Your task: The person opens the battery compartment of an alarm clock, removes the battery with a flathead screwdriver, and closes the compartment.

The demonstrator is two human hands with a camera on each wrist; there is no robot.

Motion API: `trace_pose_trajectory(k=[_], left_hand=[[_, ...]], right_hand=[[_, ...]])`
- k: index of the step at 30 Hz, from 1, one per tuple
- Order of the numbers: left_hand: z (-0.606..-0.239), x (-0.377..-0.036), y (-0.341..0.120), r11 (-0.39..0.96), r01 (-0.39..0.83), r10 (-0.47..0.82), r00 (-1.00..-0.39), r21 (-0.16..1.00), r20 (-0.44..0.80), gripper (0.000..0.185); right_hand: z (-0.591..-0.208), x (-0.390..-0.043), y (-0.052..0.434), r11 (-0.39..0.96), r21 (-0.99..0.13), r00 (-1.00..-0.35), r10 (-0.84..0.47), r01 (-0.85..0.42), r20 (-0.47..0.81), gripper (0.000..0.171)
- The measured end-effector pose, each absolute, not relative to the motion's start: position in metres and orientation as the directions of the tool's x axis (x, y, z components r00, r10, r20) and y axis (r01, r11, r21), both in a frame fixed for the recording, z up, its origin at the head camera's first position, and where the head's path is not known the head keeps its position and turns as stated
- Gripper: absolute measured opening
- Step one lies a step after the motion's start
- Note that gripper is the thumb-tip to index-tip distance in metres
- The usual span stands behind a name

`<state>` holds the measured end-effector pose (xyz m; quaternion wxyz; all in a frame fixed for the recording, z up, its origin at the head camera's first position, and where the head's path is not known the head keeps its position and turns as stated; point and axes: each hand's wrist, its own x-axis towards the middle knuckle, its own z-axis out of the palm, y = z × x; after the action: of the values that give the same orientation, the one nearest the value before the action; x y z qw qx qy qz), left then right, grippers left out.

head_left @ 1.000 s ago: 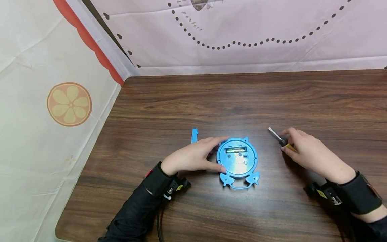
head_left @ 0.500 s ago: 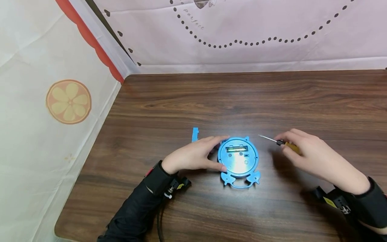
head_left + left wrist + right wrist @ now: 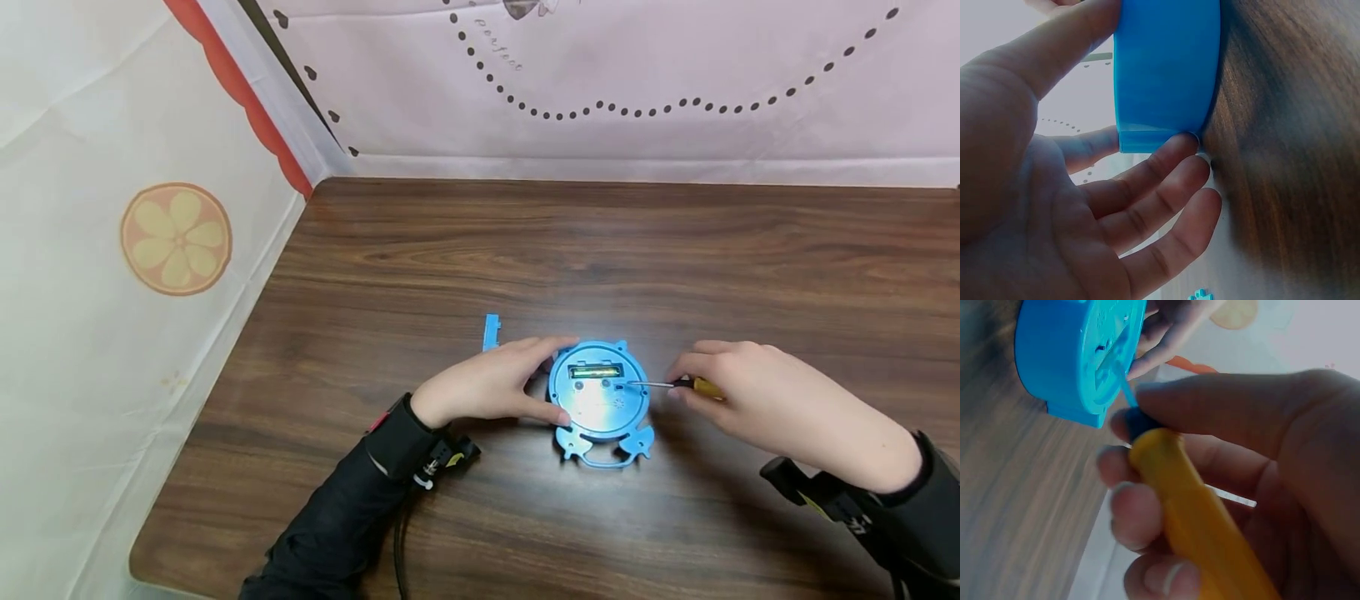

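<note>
Just below the middle of the head view, a round blue plastic clock (image 3: 598, 398) lies back-side up on the dark wood table (image 3: 600, 250), little feet pointing toward the person. The left hand (image 3: 487, 387) grips its left edge, thumb on the near side and fingers curled round the far side; the left wrist view shows the fingers (image 3: 1166, 169) right against the blue rim (image 3: 1166, 69). The right hand (image 3: 757, 400) is clenched around a small yellow-handled screwdriver (image 3: 693, 385), and its thin shaft reaches left onto the back panel, tip just right of the lit-up battery slot (image 3: 595, 371). A small loose blue piece (image 3: 491, 332) sits on the table just beyond the left hand's fingers.
</note>
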<state>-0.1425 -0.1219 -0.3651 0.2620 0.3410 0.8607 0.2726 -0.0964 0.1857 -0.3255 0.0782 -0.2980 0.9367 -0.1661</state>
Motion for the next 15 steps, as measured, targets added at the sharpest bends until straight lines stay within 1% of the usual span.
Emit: trace_pose_trajectory(k=[3,10,15], left_hand=[[-0.367,-0.143,-0.122,0.614,0.452,0.736,-0.625,0.647,-0.261,0.091],[-0.368,-0.143,-0.123,0.609,0.454,0.737,-0.627,0.650,-0.253,0.091],[-0.368,-0.144,-0.123,0.611,0.458,0.737,-0.626,0.646,-0.253,0.091]], right_hand=[[-0.322,-0.102,0.180,0.773,-0.335,-0.797,-0.596,-0.538,-0.095,0.011],[-0.314,-0.115,0.167,0.764,-0.267,-0.762,-0.633,-0.587,-0.139,0.009],[-0.310,-0.122,0.160,0.778,-0.226,-0.764,-0.624,-0.586,-0.164,0.008]])
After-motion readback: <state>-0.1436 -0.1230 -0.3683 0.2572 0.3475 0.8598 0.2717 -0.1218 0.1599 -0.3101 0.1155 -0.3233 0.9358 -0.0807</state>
